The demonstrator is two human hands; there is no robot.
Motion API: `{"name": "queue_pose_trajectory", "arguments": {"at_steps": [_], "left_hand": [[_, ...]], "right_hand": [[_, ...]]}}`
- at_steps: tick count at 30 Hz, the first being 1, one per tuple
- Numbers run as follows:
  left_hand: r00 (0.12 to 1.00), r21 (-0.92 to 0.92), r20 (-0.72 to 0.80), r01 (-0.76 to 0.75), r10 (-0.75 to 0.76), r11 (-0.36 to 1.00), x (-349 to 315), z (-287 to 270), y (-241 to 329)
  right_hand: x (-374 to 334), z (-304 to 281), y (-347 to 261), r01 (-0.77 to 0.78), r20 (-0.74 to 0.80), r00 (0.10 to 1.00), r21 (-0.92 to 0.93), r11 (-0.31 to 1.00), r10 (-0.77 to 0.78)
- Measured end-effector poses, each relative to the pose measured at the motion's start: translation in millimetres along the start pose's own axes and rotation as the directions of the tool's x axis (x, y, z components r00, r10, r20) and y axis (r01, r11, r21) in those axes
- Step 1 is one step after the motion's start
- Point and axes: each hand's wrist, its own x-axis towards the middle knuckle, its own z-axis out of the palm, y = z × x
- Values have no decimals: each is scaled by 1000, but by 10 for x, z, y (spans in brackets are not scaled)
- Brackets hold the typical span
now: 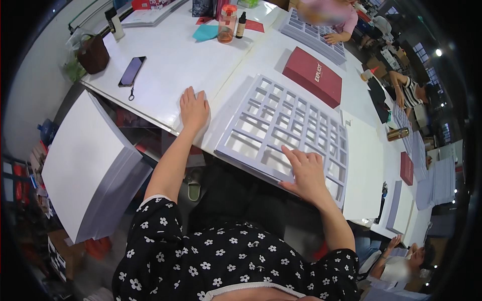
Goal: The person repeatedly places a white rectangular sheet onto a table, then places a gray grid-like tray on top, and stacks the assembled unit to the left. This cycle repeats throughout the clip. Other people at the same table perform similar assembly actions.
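A pale lilac grid tray (281,125) with many rectangular cut-out cells lies on the white table (175,65) near its front edge. My right hand (306,173) rests flat on the tray's near edge, fingers spread over the cells. My left hand (194,109) lies palm down on the table to the left of the tray, on a small white piece, holding nothing. A dark red flat box (312,75) lies just beyond the tray.
A tall stack of white sheets (85,160) stands at my left below the table. A phone (132,70), an orange bottle (227,24), a small dark bottle (241,25) and a brown bag (93,54) sit farther back. Other people work at similar grid trays (314,36) beyond and to the right.
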Motion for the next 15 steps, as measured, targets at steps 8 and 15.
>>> {"name": "queue_pose_trajectory", "arguments": {"at_steps": [8, 15], "left_hand": [[999, -262, 32, 44, -37, 964, -260, -128, -28], [989, -553, 142, 120, -48, 824, -659, -203, -109]], "right_hand": [[-15, 284, 98, 21, 16, 1000, -53, 998, -20], [-334, 423, 171, -149, -270, 950, 48, 988, 156]]}}
